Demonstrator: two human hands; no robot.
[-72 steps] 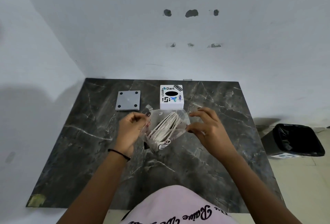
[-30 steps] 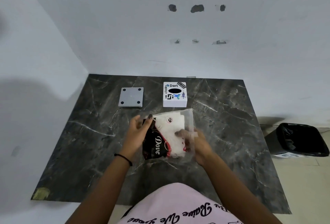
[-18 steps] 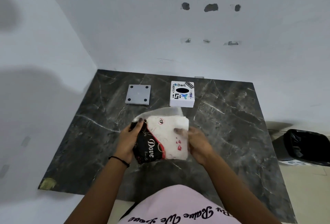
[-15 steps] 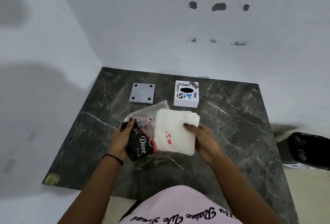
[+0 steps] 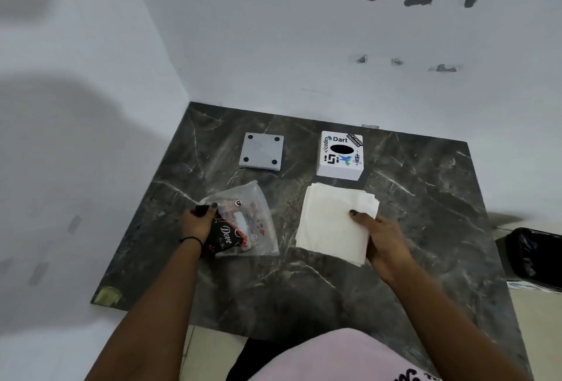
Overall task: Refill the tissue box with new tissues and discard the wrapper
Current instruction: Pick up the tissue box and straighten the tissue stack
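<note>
The tissues are out: right hand grasps them, left hand grasps the wrapper. Next, probably, they go inside the tissue box.

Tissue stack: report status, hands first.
Left hand grips wrapper. Right hand holds tissue stack, clear of wrapper. Tissue box beyond stack, nothing between.
</note>
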